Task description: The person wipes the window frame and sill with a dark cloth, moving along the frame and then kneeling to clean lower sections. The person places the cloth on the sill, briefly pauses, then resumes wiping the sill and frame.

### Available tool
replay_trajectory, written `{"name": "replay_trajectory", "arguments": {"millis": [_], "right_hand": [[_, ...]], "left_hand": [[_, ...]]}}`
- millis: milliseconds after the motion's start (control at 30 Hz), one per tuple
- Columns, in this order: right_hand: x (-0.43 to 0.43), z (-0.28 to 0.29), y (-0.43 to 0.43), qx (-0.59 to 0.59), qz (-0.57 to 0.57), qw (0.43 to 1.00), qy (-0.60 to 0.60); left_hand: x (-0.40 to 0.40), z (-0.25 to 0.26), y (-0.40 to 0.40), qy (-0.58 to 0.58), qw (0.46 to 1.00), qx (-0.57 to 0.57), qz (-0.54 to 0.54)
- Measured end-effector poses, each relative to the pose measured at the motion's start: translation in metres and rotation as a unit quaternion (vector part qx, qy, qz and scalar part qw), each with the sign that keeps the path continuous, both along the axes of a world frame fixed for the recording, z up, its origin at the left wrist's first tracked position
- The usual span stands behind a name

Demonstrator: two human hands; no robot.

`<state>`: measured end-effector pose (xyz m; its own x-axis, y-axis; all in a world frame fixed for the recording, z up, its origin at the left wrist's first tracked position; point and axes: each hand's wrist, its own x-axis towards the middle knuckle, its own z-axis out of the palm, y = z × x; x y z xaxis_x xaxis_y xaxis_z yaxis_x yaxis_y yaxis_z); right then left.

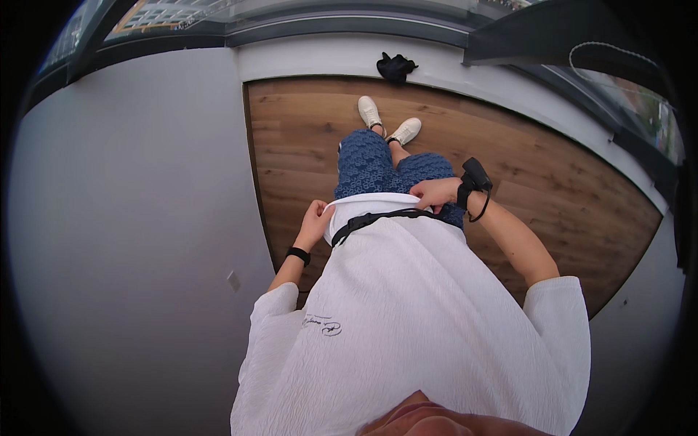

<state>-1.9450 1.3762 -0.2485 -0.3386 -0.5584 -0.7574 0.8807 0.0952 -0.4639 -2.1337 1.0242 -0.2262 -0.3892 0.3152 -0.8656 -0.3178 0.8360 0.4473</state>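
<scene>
The hem of a white T-shirt (392,283) is pinched at its left corner by my left hand (315,222). At the other end of the hem, my right hand (437,193) grips the fabric, its fingertips partly hidden by the cloth. A black strap (376,219) with a plastic side-release buckle (360,222) crosses the shirt at my waist, just behind the hem. Below hang blue patterned shorts (365,163). A black band (299,254) circles my left wrist. On my right wrist sits a strapped black device (476,174) with a looped cable.
White sneakers (369,111) stand on a wood-plank floor (305,131). A crumpled black item (396,67) lies on the white ledge (311,57) beneath the windows. A grey wall (136,218) with a small plate (233,280) rises at my left. A beaded cord (611,44) hangs at upper right.
</scene>
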Motion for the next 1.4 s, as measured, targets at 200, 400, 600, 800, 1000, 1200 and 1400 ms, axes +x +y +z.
{"name": "replay_trajectory", "arguments": {"millis": [200, 400, 600, 800, 1000, 1200, 1400], "right_hand": [[0.017, -0.006, 0.021, 0.105, 0.049, 0.993, -0.014], [0.055, 0.009, 0.005, 0.175, -0.183, 0.966, 0.047], [0.119, 0.053, 0.003, 0.177, -0.197, 0.956, 0.129], [0.124, 0.069, 0.002, 0.139, -0.208, 0.961, 0.119], [0.121, 0.066, -0.009, 0.205, -0.180, 0.943, 0.192], [0.119, 0.055, -0.029, 0.238, -0.176, 0.940, 0.168], [0.138, 0.050, -0.046, 0.162, -0.299, 0.938, 0.067]], "left_hand": [[0.002, 0.041, -0.049, -0.327, 0.933, -0.045, 0.142], [0.016, 0.084, -0.053, -0.385, 0.914, -0.115, 0.065], [0.042, 0.018, -0.090, -0.134, 0.987, -0.067, -0.052], [0.006, -0.036, -0.075, 0.003, 0.982, 0.071, -0.175], [-0.086, -0.014, 0.102, 0.090, 0.949, 0.068, -0.296], [-0.007, 0.002, 0.236, -0.145, 0.876, 0.171, -0.428], [0.009, -0.030, 0.258, -0.101, 0.839, 0.179, -0.505]]}}
